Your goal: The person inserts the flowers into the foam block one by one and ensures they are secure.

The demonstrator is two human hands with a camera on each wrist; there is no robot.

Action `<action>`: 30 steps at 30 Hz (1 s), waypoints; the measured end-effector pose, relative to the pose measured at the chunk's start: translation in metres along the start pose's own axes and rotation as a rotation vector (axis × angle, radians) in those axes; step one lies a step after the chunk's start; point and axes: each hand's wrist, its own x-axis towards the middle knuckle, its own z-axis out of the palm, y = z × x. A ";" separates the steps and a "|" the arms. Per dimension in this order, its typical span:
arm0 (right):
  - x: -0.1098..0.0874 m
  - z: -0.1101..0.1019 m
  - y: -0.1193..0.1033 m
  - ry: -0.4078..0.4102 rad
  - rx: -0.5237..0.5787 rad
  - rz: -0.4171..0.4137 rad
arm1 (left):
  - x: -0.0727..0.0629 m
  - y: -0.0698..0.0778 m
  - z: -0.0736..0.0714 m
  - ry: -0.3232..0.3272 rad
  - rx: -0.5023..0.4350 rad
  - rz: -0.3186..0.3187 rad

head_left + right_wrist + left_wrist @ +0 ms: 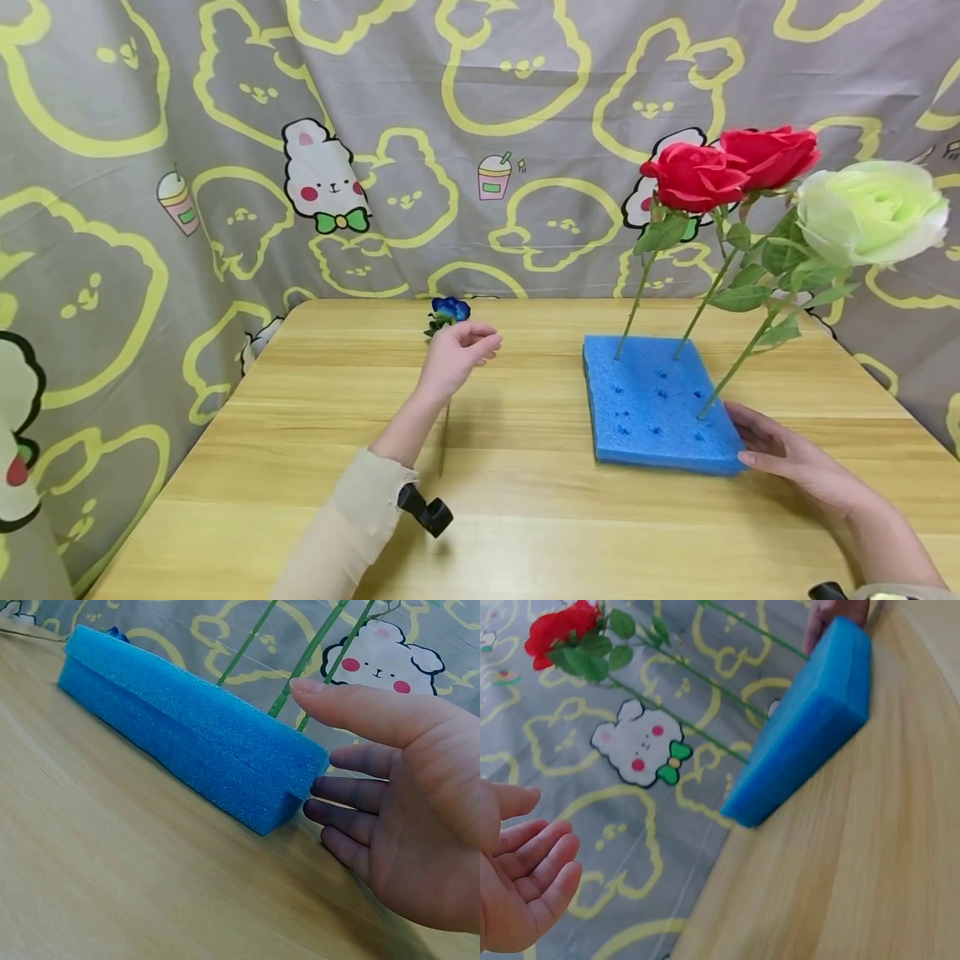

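Observation:
A blue foam block (pixel 645 433) dotted with several holes lies on the right half of the table. Two red roses (pixel 693 177) and a pale green-white rose (pixel 870 212) stand in it, their stems leaning right. Beside its right edge is my right hand (pixel 795 458), fingers spread, the fingertips (pixel 324 787) at the block's end; firm contact is hard to tell. My left hand (pixel 456 357) hovers over a blue flower (pixel 451 310) lying on the table, hiding part of its stem. In the left wrist view its palm (pixel 514 889) holds nothing and the fingers bend loosely.
The wooden table (pixel 315 467) reaches back to a grey curtain (pixel 420 92) with yellow cartoon outlines. A black strap mount (pixel 426 510) sits on the left wrist. The tall rose stems rise over the block's far and right sides.

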 end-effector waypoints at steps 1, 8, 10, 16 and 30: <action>0.000 0.000 0.000 0.000 -0.001 0.000 | -0.001 -0.003 -0.003 0.006 0.000 -0.007; 0.000 0.000 0.000 -0.001 0.001 0.000 | -0.006 -0.018 -0.022 0.060 0.038 -0.069; 0.000 0.000 0.001 -0.002 0.005 0.002 | -0.006 -0.022 -0.028 0.075 0.025 -0.091; 0.000 -0.001 0.002 -0.001 0.007 0.009 | -0.006 -0.032 -0.045 0.124 0.006 -0.146; 0.000 0.000 0.000 -0.002 -0.005 0.022 | -0.005 -0.059 -0.053 0.152 -0.055 -0.270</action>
